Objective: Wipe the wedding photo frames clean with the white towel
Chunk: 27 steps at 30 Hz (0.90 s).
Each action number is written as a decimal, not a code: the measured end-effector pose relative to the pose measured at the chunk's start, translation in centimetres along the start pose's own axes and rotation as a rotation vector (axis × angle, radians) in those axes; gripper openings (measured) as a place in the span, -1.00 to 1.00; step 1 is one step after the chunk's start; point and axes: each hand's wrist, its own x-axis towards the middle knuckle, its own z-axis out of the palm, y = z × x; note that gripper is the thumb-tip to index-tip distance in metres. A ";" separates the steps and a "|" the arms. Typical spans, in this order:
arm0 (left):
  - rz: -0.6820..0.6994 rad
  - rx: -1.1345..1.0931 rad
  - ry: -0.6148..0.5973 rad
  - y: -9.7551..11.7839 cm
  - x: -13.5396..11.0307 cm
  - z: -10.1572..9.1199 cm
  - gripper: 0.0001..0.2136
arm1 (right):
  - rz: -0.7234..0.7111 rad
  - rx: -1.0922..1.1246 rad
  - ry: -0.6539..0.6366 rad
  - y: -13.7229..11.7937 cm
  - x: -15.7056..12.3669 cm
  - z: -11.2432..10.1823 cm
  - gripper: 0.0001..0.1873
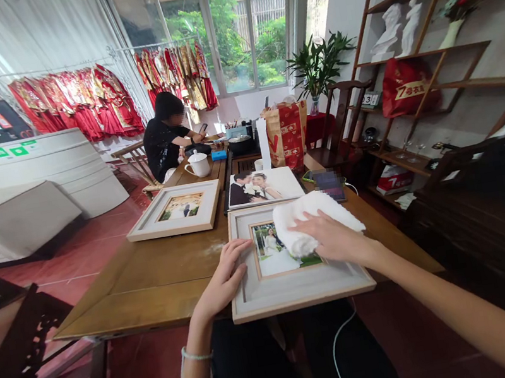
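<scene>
A light wood picture frame (306, 288) with a wide pale mat lies at the table's near edge. The small photo (268, 242) inside it shows a person in white among greenery. My left hand (227, 273) holds the frame's left side, fingers bent over the rim. On the frame's upper right, my right hand (329, 234) presses a folded white towel (301, 207) down with its fingers spread over it. The towel hides part of the photo and the frame's top right corner.
A second framed photo (211, 205) lies at the back left, and an unframed wedding print (275, 185) lies behind my frame. A phone (329, 186) with a cable, a red paper bag (289, 135) and a white lidded mug (198, 164) are farther back. A person (162, 136) sits across the table.
</scene>
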 end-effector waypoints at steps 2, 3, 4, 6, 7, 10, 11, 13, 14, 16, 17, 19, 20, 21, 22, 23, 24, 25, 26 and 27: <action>0.004 0.003 0.002 0.0 0.0 0.0 -0.60 | -0.119 0.090 -0.083 -1.2 -3.0 -0.8 -0.11; 0.008 0.004 0.004 0.0 0.0 0.0 -0.60 | -0.165 0.141 -0.124 -1.8 -4.6 -1.2 -0.08; 0.013 0.006 0.005 0.0 0.0 0.0 -0.60 | -0.194 0.192 -0.162 -2.3 -6.4 -1.7 -0.04; 0.019 0.008 0.007 0.0 0.0 0.0 -0.59 | -0.170 0.252 -0.215 -2.9 -9.7 -2.5 -0.03; 0.019 0.009 0.007 -0.1 -0.1 0.0 -0.59 | -0.145 0.267 -0.225 -2.8 -11.1 -2.7 -0.04; 0.006 0.003 -0.001 -0.1 -0.1 0.0 -0.59 | 0.006 0.230 -0.174 -1.4 -13.5 -2.9 -0.11; 0.001 0.000 -0.005 -0.2 -0.1 0.0 -0.59 | 0.068 0.193 -0.139 -0.7 -13.6 -2.7 -0.12; -0.007 -0.008 -0.012 -0.1 -0.1 -0.1 -0.59 | 0.161 0.114 -0.077 0.5 -12.6 -2.2 -0.14; -0.010 -0.011 -0.014 -0.1 -0.1 -0.1 -0.59 | 0.183 0.078 -0.055 0.9 -11.8 -1.8 -0.14; -0.014 -0.013 -0.015 0.0 -0.1 -0.1 -0.60 | 0.203 0.009 -0.023 1.0 -9.7 -1.1 -0.16; -0.015 -0.013 -0.013 0.1 0.0 0.0 -0.60 | 0.213 -0.032 -0.002 0.7 -8.6 -0.7 -0.17; -0.011 -0.009 -0.006 0.1 0.0 0.0 -0.60 | 0.246 -0.130 0.047 -0.4 -7.0 0.2 -0.21; -0.006 -0.004 -0.002 0.1 0.0 0.0 -0.60 | 0.255 -0.173 0.066 -1.2 -6.4 0.7 -0.23; 0.000 0.001 0.002 0.1 0.0 0.1 -0.60 | 0.250 -0.202 0.078 -2.1 -6.1 1.1 -0.24; 0.003 0.005 0.005 0.1 0.1 0.1 -0.60 | 0.231 -0.209 0.081 -3.0 -5.9 1.4 -0.25; 0.005 0.008 0.007 0.1 0.1 0.1 -0.60 | 0.198 -0.190 0.076 -3.9 -5.9 1.6 -0.24; 0.006 0.010 0.007 0.1 0.1 0.1 -0.60 | 0.155 -0.143 0.064 -4.7 -6.1 1.7 -0.22; 0.005 0.010 0.007 0.0 0.1 0.1 -0.60 | 0.104 -0.073 0.049 -5.4 -6.3 1.5 -0.19; 0.005 0.010 0.007 0.0 0.0 0.1 -0.60 | 0.049 0.013 0.029 -5.9 -6.7 1.2 -0.15; 0.006 0.010 0.009 0.0 0.0 0.1 -0.61 | -0.007 0.106 0.003 -6.3 -7.1 0.8 -0.12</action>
